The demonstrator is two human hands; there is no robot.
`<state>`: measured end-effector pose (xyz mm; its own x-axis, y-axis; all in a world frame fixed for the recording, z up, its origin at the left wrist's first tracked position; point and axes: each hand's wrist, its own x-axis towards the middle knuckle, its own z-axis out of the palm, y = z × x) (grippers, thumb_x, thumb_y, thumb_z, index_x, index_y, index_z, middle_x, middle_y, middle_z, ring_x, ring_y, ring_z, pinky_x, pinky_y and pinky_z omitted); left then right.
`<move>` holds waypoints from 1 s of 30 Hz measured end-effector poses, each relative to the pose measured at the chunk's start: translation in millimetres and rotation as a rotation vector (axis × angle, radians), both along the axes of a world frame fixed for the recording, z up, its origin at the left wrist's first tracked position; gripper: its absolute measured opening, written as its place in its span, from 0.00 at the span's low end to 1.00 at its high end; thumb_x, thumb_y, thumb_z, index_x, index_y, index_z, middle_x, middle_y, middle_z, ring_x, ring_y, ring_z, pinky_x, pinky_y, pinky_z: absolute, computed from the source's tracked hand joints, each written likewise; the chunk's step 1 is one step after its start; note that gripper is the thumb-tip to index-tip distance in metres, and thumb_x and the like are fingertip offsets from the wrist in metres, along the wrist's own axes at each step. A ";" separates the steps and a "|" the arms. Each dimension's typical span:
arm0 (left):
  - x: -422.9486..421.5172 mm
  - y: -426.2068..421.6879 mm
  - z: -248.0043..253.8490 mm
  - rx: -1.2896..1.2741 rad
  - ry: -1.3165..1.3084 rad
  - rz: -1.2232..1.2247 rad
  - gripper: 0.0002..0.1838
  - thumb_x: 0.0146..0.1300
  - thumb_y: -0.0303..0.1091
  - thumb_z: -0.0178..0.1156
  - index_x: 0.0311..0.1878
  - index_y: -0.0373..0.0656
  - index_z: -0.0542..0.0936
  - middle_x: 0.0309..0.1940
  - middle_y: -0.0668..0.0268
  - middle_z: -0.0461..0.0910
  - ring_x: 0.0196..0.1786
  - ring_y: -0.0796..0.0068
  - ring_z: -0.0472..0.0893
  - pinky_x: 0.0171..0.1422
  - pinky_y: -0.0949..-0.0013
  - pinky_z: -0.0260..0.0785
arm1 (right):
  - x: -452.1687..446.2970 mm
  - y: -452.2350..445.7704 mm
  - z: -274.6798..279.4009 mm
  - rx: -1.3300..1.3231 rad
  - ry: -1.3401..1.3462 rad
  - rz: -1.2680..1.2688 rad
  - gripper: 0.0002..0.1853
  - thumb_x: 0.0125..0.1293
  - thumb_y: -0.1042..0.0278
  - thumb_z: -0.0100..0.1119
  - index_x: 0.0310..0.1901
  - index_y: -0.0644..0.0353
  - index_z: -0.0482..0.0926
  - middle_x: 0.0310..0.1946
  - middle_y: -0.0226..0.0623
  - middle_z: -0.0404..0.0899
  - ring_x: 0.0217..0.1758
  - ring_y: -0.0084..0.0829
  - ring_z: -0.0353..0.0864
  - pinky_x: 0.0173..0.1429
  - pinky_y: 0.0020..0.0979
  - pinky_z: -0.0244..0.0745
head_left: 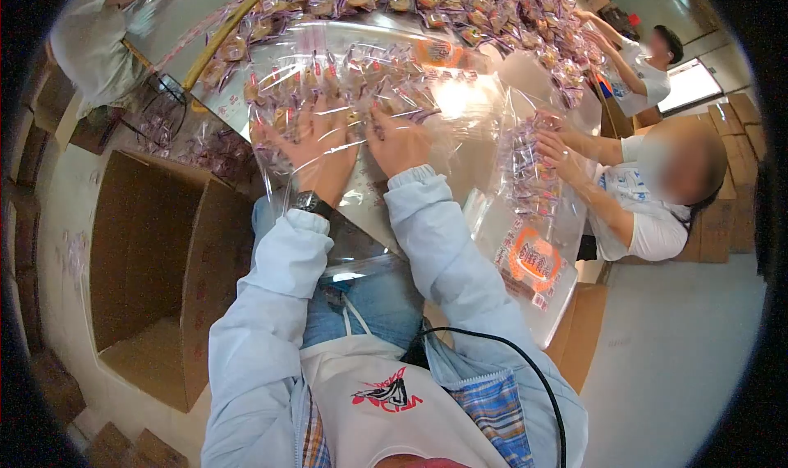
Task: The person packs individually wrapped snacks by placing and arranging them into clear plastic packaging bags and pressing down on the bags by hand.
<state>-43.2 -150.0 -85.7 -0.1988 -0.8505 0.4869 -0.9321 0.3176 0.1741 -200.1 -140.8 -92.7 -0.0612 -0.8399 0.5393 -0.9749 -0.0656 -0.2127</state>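
Observation:
My left hand (322, 146), with a dark watch at the wrist, lies with spread fingers on small wrapped cakes (283, 119) inside a large clear plastic bag (361, 201). Beside it, my right hand (400, 144) rests against the same packets, its fingers apart and partly hidden by glare and film. The clear film appears to cover both hands, and the bag's near edge hangs over my lap. The packets lie in rows toward the bag's far end. Orange and red print shows on the film beyond them.
A big heap of wrapped cakes (492, 8) covers the far table. At right, a co-worker (636, 193) handles another filled bag (529, 168), near printed bags (533, 259). More people stand at far right and upper left. An open cardboard box (152, 263) stands left.

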 end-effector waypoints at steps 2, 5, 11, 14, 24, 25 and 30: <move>-6.0 -2.0 3.0 0.004 -0.075 0.018 0.36 0.64 0.55 0.65 0.75 0.62 0.72 0.73 0.68 0.72 0.77 0.64 0.68 0.77 0.17 0.33 | 3.5 -3.6 4.7 -0.054 0.124 0.053 0.20 0.66 0.55 0.66 0.58 0.49 0.86 0.38 0.39 0.87 0.39 0.42 0.87 0.48 0.44 0.78; -8.1 0.5 11.9 0.128 -0.087 -0.006 0.33 0.63 0.53 0.66 0.72 0.60 0.75 0.77 0.67 0.68 0.79 0.62 0.65 0.72 0.09 0.35 | 8.2 3.1 21.3 0.219 0.338 0.023 0.18 0.65 0.62 0.61 0.56 0.54 0.84 0.49 0.34 0.83 0.50 0.35 0.86 0.53 0.44 0.77; 0.0 8.2 20.3 0.242 -0.130 -0.071 0.38 0.63 0.55 0.67 0.75 0.55 0.71 0.82 0.63 0.61 0.84 0.57 0.57 0.72 0.06 0.32 | 1.5 3.9 8.9 0.110 0.258 0.057 0.12 0.65 0.69 0.59 0.50 0.51 0.83 0.45 0.33 0.80 0.46 0.37 0.86 0.48 0.42 0.79; 3.0 8.7 5.5 0.164 -0.166 -0.071 0.37 0.66 0.57 0.64 0.76 0.56 0.70 0.82 0.63 0.61 0.84 0.57 0.56 0.72 0.06 0.30 | 2.8 4.5 6.6 0.062 0.147 0.084 0.14 0.65 0.68 0.60 0.52 0.53 0.82 0.45 0.34 0.80 0.46 0.39 0.86 0.42 0.44 0.82; -4.8 9.7 -44.2 -0.188 -0.050 -0.110 0.29 0.71 0.39 0.55 0.75 0.51 0.72 0.76 0.69 0.71 0.79 0.54 0.65 0.82 0.27 0.41 | -1.2 11.9 -0.7 0.014 -0.105 0.213 0.25 0.63 0.70 0.67 0.63 0.56 0.79 0.55 0.51 0.81 0.50 0.53 0.86 0.50 0.45 0.84; -7.3 11.9 -30.4 -0.088 -0.041 -0.117 0.29 0.70 0.36 0.55 0.75 0.49 0.72 0.76 0.67 0.71 0.81 0.52 0.63 0.83 0.28 0.40 | 5.8 24.5 8.6 -0.086 -0.103 0.164 0.26 0.63 0.69 0.68 0.64 0.56 0.78 0.57 0.52 0.80 0.52 0.53 0.85 0.50 0.45 0.84; -9.1 11.6 -30.5 -0.113 -0.056 -0.148 0.30 0.67 0.35 0.58 0.74 0.46 0.72 0.72 0.61 0.74 0.79 0.49 0.65 0.83 0.32 0.45 | -3.2 23.7 29.5 -0.135 -0.024 -0.037 0.27 0.68 0.61 0.63 0.67 0.58 0.77 0.58 0.54 0.77 0.41 0.53 0.87 0.43 0.47 0.84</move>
